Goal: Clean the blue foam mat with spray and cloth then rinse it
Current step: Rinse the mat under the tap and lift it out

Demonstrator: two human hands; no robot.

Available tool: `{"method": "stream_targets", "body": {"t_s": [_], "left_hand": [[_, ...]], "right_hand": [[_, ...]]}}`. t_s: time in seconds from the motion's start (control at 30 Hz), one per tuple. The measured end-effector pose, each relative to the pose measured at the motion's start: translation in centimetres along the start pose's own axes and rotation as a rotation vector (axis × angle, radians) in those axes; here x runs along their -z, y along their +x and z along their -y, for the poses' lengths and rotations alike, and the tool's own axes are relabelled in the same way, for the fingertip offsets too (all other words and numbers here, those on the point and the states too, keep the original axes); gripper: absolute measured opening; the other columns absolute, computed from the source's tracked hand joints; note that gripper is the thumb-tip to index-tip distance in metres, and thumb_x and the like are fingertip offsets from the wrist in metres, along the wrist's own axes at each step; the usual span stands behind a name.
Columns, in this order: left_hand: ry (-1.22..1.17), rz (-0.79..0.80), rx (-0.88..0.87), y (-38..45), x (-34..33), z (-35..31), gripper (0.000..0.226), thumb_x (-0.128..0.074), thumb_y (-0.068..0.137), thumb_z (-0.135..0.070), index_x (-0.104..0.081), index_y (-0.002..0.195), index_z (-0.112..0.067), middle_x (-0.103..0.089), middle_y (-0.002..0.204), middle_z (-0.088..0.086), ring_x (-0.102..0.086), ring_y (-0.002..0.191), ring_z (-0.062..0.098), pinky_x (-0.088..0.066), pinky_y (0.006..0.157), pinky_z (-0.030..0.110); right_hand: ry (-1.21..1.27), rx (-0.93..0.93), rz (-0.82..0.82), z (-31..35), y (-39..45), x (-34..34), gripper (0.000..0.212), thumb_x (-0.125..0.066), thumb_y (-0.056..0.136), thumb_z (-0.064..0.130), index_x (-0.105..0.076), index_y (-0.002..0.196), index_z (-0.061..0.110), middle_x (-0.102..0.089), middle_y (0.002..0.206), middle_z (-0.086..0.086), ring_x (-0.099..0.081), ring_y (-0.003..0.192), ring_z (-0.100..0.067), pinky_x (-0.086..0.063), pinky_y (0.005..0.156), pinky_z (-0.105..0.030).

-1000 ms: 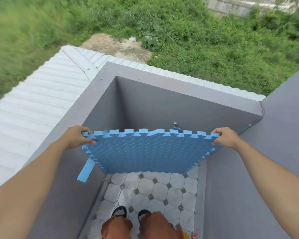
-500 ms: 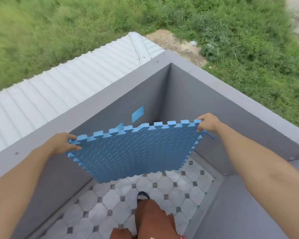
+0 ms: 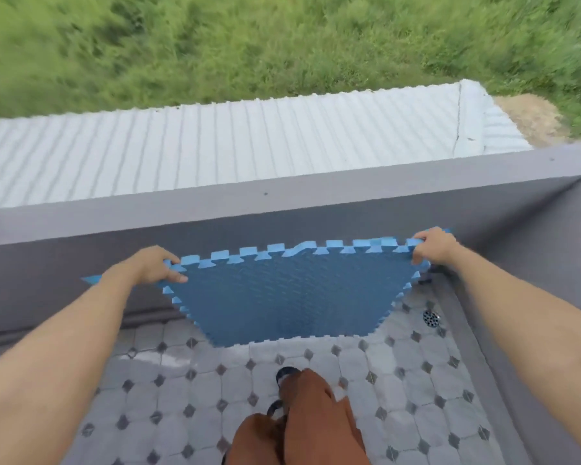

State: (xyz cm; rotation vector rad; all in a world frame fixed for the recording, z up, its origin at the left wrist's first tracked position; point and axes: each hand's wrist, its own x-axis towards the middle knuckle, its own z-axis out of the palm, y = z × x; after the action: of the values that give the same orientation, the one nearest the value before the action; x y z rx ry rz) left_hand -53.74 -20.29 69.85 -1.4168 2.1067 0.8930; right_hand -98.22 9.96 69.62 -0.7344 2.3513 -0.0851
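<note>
The blue foam mat (image 3: 289, 297), textured and with toothed puzzle edges, hangs in front of me above the tiled floor. My left hand (image 3: 155, 265) grips its upper left corner and my right hand (image 3: 431, 245) grips its upper right corner. The mat's top edge is level with the inside of the grey parapet wall (image 3: 215, 203), and its lower edge hangs free over the tiles. A loose blue edge strip (image 3: 91, 280) pokes out behind my left wrist. No spray bottle or cloth is in view.
The floor has grey octagonal tiles (image 3: 399, 380) with a round metal drain (image 3: 430, 318) near the right wall. A white corrugated roof (image 3: 232, 142) lies beyond the parapet, then grass (image 3: 249, 45). My legs in brown trousers (image 3: 302, 424) stand below the mat.
My view has swung left, from the corner of the parapet to its long wall. Both hands kept hold of the mat and carried it along; the loose strip now trails by my left wrist.
</note>
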Motion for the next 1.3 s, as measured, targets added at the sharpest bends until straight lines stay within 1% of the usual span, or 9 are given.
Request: {"method": "stream_targets", "body": {"t_s": [0.17,0.33,0.47,0.63,0.77,0.87,1.03,1.13,1.3], "left_hand": [[-0.204,-0.090,0.227,-3.7,0.9,11.6,0.069,-0.079,0.074,-0.040,-0.056,0.133,-0.011,-0.044,0.147,0.009,-0.040,0.135,0.028,-0.032,0.109,0.037],[-0.427,-0.126,0.488,-10.9,-2.8,22.8,0.063,-0.082,0.074,-0.025,-0.059,0.129,-0.004,-0.047,0.141,0.016,-0.045,0.125,0.031,-0.034,0.101,0.034],[-0.617,-0.229,0.719,-18.0,-6.5,29.2,0.069,-0.087,0.068,-0.026,-0.060,0.128,-0.004,-0.043,0.145,0.019,-0.039,0.132,0.036,-0.030,0.109,0.041],[-0.789,-0.451,0.953,-27.2,-11.9,33.7,0.062,-0.084,0.069,-0.004,-0.058,0.123,0.010,-0.047,0.138,0.025,-0.042,0.129,0.040,-0.031,0.106,0.043],[-0.851,-0.504,1.120,-34.0,-16.0,34.4,0.060,-0.086,0.069,-0.017,-0.064,0.123,-0.002,-0.051,0.138,0.020,-0.047,0.127,0.036,-0.035,0.103,0.038],[-0.898,-0.568,1.209,-37.2,-19.5,35.3,0.059,-0.088,0.066,-0.023,-0.067,0.118,-0.006,-0.058,0.132,0.018,-0.053,0.120,0.035,-0.040,0.097,0.037],[-1.027,-0.563,1.227,-36.6,-23.3,38.7,0.059,-0.085,0.070,-0.023,-0.065,0.123,-0.007,-0.059,0.130,0.016,-0.055,0.117,0.032,-0.041,0.093,0.032],[-1.093,-0.545,1.214,-34.7,-25.2,41.6,0.061,-0.084,0.071,-0.021,-0.062,0.126,-0.006,-0.058,0.131,0.016,-0.054,0.119,0.031,-0.041,0.093,0.030],[-1.168,-0.431,1.217,-31.5,-28.5,45.3,0.065,-0.085,0.070,-0.024,-0.060,0.128,-0.008,-0.056,0.133,0.014,-0.052,0.121,0.031,-0.042,0.094,0.033]], "right_hand": [[-0.181,0.266,0.168,13.6,4.1,-1.2,0.014,-0.074,0.061,0.010,-0.068,0.072,0.018,-0.062,0.081,-0.004,-0.054,0.080,-0.024,-0.039,0.059,-0.027],[-0.470,0.512,0.356,26.3,4.3,-8.0,0.045,-0.082,0.070,0.015,-0.070,0.114,0.018,-0.065,0.105,-0.001,-0.059,0.103,-0.023,-0.040,0.080,-0.025],[-0.585,0.713,0.405,35.2,2.5,-14.1,0.052,-0.083,0.070,0.019,-0.068,0.119,0.018,-0.065,0.116,-0.002,-0.059,0.110,-0.023,-0.040,0.082,-0.024],[-0.725,0.982,0.474,44.8,-2.0,-20.9,0.043,-0.082,0.069,0.022,-0.070,0.110,0.018,-0.064,0.099,0.001,-0.060,0.100,-0.023,-0.041,0.078,-0.025],[-0.794,1.141,0.465,51.0,-6.7,-25.6,0.017,-0.079,0.072,0.018,-0.065,0.082,0.016,-0.063,0.083,-0.003,-0.058,0.082,-0.023,-0.044,0.067,-0.028],[-0.831,1.217,0.443,55.6,-9.9,-29.5,0.018,-0.078,0.073,0.019,-0.062,0.076,0.013,-0.060,0.077,-0.004,-0.056,0.073,-0.022,-0.042,0.053,-0.026],[-0.970,1.264,0.382,62.9,-12.9,-35.8,0.018,-0.078,0.072,0.019,-0.062,0.078,0.013,-0.059,0.077,-0.004,-0.052,0.074,-0.022,-0.039,0.054,-0.024],[-0.983,1.247,0.363,65.6,-13.5,-39.6,0.007,-0.066,0.073,0.008,-0.061,0.068,0.011,-0.057,0.068,-0.001,-0.050,0.071,-0.023,-0.036,0.050,-0.024],[-0.972,1.159,0.368,67.1,-11.5,-47.1,0.021,-0.039,0.067,0.001,-0.059,0.065,0.005,-0.065,0.067,-0.006,-0.051,0.060,-0.024,-0.038,0.051,-0.023]]}}
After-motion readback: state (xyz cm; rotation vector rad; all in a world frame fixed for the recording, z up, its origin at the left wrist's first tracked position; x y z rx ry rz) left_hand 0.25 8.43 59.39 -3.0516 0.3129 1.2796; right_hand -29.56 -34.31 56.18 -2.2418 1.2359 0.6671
